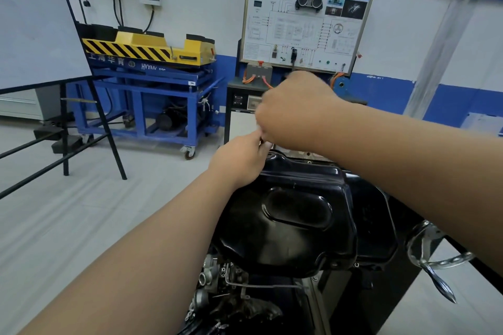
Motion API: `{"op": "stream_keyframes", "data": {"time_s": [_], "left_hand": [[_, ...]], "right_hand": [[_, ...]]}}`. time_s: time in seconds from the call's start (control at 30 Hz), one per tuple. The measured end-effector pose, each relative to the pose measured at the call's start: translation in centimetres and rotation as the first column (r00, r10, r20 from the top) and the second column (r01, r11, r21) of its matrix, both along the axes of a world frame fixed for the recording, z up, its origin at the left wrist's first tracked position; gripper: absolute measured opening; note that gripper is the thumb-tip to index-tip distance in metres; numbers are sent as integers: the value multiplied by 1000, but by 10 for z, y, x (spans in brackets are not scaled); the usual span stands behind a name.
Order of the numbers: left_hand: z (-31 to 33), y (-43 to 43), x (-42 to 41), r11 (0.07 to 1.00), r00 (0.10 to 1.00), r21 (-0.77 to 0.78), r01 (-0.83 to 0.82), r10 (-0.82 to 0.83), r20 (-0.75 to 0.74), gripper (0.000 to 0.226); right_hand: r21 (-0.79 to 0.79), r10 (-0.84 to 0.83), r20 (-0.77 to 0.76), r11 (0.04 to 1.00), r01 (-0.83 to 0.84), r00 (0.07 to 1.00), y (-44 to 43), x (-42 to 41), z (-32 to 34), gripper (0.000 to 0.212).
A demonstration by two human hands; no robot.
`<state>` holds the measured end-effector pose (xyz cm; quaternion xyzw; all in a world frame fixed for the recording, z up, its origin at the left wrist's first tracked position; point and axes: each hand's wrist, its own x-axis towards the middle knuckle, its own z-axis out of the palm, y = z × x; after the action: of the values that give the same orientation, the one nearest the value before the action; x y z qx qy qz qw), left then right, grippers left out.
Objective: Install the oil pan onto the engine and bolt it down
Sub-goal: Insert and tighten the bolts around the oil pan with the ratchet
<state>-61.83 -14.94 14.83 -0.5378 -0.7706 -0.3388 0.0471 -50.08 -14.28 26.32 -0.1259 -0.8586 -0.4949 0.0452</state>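
Hands met at the far edge of the oil pan, just above centre frame. That black pan sat upside-down on the engine, filling the lower middle, its raised oval panel facing up. The left hand rested against the pan's upper-left rim, fingers pinched together on something small at the flange; what it was could not be told. The right hand hovered directly above, curled into a loose fist with knuckles toward the camera, fingertips touching the left's; whether it gripped a tool or bolt was hidden. A chrome handwheel stood at lower right, beside the pan. In the upper left a blue cart carried a yellow striped unit, and a wiring display board stood upper centre behind the hands.
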Motion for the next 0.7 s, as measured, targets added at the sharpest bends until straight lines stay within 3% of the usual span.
{"op": "stream_keyframes", "data": {"time_s": [0.1,0.17,0.23,0.3,0.4,0.47,0.53,0.7], "left_hand": [[0,-1,0,999,999,-25,23,-24,-37,23],[-1,-2,-2,1000,1000,-9,21,-21,-11,29],[0,-1,-2,1000,1000,20,10,-10,11,30],[1,1,-1,1000,1000,27,-1,1,12,21],[0,1,0,998,1000,60,15,-16,19,19],[0,-1,-1,998,999,51,31,-33,23,27],[0,-3,0,999,999,-13,42,-42,8,33],[2,0,-3,998,998,25,55,-56,42,26]], "right_hand": [[-290,-245,-146,937,195,959,-2,-2,0,47],[-210,-131,-104,972,107,986,-1,-4,-3,40],[-62,74,22,995,-72,997,2,-2,-1,16],[-5,162,135,987,-163,977,10,1,11,25],[-21,101,50,995,-100,994,9,2,9,18],[-144,-41,-85,989,28,996,5,0,-3,21],[-273,-128,-103,957,95,986,3,-1,-16,24],[-63,193,83,980,-188,978,10,-4,-2,27]]}}
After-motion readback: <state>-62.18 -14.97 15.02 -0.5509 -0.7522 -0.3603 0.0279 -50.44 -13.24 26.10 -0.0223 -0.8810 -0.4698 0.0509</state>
